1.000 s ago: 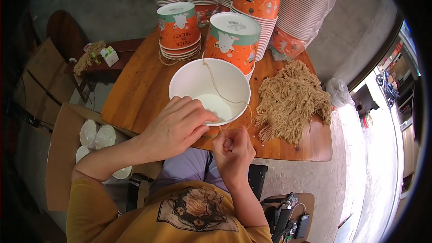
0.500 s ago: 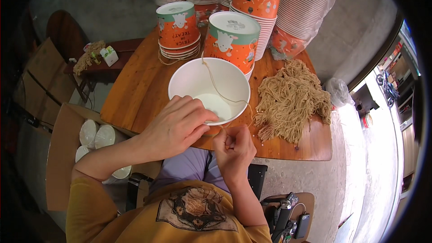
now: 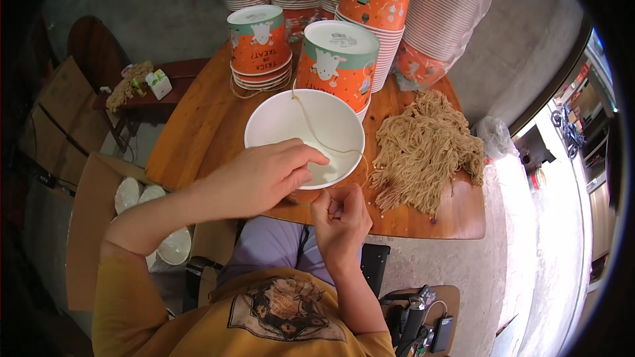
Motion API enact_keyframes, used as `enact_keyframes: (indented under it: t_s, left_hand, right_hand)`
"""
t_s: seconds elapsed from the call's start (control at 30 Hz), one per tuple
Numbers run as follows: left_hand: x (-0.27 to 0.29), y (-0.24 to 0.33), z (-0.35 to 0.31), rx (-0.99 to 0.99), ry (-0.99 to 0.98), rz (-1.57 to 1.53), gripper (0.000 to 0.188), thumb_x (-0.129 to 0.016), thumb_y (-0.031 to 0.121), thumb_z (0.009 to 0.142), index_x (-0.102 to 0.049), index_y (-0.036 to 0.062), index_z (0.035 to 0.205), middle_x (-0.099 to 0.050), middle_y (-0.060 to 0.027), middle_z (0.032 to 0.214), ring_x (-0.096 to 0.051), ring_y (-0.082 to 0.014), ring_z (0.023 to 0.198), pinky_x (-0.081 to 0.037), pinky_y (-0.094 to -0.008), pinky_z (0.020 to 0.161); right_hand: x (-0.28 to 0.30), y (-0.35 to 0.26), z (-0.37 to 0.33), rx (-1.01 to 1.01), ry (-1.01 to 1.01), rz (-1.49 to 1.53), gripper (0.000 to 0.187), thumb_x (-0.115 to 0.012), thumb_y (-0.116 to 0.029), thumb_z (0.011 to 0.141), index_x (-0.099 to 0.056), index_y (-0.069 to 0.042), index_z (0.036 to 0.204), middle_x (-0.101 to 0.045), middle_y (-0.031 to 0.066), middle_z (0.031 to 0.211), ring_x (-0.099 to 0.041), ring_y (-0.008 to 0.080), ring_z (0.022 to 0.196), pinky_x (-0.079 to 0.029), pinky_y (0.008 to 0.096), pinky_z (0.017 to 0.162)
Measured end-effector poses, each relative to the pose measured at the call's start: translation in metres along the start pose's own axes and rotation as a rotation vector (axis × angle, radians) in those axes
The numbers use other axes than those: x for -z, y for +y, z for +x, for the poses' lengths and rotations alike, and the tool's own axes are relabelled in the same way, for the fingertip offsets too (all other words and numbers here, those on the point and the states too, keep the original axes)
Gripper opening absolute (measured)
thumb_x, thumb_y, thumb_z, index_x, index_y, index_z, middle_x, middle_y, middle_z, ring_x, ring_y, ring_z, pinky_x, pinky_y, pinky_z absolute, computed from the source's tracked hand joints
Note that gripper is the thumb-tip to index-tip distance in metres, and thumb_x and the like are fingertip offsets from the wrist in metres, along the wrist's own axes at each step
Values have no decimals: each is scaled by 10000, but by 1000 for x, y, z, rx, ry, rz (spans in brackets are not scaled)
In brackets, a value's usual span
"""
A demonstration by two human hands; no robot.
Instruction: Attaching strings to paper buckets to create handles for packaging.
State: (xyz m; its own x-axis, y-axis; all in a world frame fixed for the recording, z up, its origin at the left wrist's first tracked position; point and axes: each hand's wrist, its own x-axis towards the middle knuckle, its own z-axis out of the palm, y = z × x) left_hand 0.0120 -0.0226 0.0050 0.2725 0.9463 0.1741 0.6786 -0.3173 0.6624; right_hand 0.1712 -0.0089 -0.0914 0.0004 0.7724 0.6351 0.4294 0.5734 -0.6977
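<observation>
Almost nothing has moved since the earlier frames; both hands sit where they were, the bowl has not shifted; left hand [image 3: 264,175] lies over the near rim of the white paper bowl [image 3: 291,125], fingers together and curled onto the rim, fingertips inside it near the pale patch at the bottom; right hand [image 3: 340,215] is just off the table's near edge, below the bowl, fingertips pinched together on a thin straw-coloured string [image 3: 311,125]; the string runs up across the bowl's inside to its far rim; the bowl stands at the near edge of the wooden table [image 3: 198,125], about mid-width; a heap of straw-coloured strings [image 3: 430,149] lies just right of the bowl, toward the right edge; stacks of orange printed paper bowls [image 3: 337,63], upside down, stand behind the bowl toward the far edge; taller striped stacks at the far edge; cardboard box [image 3: 86,185] with white lids on the floor to the left.
</observation>
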Motion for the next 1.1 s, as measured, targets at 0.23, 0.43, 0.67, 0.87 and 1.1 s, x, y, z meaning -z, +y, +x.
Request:
enact_keyframes:
  t_s: [0.23,0.43,0.67,0.87,1.1]
  left_hand:
    - [16,-15,39,81,-482,-145,179,-546,192,929,-615,41,996,-651,-77,814,-619,-174,772,-482,-337,713]
    - [13,-8,39,8,-403,2,129,-528,162,926,-560,38,909,-614,-87,841,-605,-257,781,-466,-384,706]
    - [9,-10,31,-247,-23,79,62,-586,109,920,-572,53,941,-537,-86,908,-579,-262,835,-460,-342,727]
    - [4,-12,35,11,-99,-387,238,-568,99,925,-533,49,1155,-609,-76,982,-609,-169,947,-472,-312,827]
    - [-3,-30,52,352,-365,-817,425,-595,-1,886,-476,12,1294,-600,-53,1035,-557,-96,931,-455,-257,833]
  right_hand:
    - [3,0,1,24,-14,-24,246,-726,-56,752,-482,-70,775,-504,21,641,-521,184,506,-437,316,465]
    - [17,-2,11,54,-98,7,180,-704,-37,799,-536,-46,861,-539,52,668,-550,191,526,-460,307,489]
    - [40,-8,41,-175,-240,265,139,-682,-88,881,-612,-26,984,-599,24,679,-512,60,559,-407,200,524]
    - [30,-1,56,-390,-442,494,119,-666,-118,912,-620,-9,914,-553,-44,659,-461,14,597,-384,188,559]
    - [20,-2,59,-535,-390,706,123,-655,-143,936,-620,-30,903,-559,-77,753,-448,-1,683,-355,161,610]
